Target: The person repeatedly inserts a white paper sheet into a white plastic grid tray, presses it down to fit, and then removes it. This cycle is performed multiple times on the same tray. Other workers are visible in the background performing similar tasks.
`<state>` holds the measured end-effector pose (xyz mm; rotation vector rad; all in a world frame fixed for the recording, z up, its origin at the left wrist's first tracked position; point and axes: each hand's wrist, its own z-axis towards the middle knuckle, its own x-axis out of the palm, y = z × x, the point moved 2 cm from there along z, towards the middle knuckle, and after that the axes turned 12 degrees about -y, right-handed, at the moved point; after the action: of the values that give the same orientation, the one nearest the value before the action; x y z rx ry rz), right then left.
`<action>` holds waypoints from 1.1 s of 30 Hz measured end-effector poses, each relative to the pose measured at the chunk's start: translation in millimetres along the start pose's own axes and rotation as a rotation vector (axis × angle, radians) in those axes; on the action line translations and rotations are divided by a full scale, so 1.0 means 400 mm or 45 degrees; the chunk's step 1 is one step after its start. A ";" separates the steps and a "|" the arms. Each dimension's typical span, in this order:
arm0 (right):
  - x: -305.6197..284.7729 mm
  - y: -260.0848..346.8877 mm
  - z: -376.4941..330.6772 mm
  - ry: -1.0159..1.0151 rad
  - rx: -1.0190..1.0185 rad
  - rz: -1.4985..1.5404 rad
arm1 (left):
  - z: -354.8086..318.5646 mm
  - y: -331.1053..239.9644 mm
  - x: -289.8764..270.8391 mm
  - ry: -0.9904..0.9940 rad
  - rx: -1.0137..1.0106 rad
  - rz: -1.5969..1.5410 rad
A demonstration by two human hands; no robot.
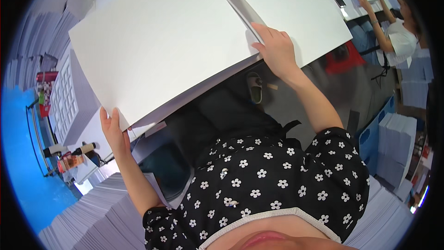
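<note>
Large white sheet (pixel 162 41): a big blank sheet of stiff paper or thin board filled the upper middle of the view, lifted and tilted, its near edge sagging a little over further sheets just beneath it. It was held by two opposite spots along that near edge, which looked like the way to keep so wide a sheet flat and stop it folding.
Second white sheet (pixel 296 4): lay beside the first to the right, a narrow grey gap between them.
Paper stacks (pixel 97 222): tall piles of pale sheets rose at lower left, with more at lower right, close around the person, probably within reach.
Person's clothing (pixel 259 176): a black top with small white flowers filled the lower middle.
Co-worker (pixel 393 32): another person at the upper right edge reached both arms onto a separate white sheet, well apart.
Right hand (pixel 277 51): rested on the sheet's right near edge, fingers curled over the top and thumb beneath, pinching the stack.
Left hand (pixel 113 132): gripped the lower left corner from below, fingers closed upward round the edge.
Sandal (pixel 254 88): a pale shoe lay on the dark floor under the sheets.
Small bottles (pixel 69 153): stood on a white ledge at left.
</note>
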<state>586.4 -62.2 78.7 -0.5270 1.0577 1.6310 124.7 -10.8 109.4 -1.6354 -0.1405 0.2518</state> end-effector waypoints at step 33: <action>0.086 0.225 -0.134 0.041 -0.584 0.161 | -0.004 0.058 -0.023 -0.097 -0.005 0.018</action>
<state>482.2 -92.3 58.3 -0.8013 0.7477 1.9958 115.0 -16.4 87.2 -1.6320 -0.1878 0.3252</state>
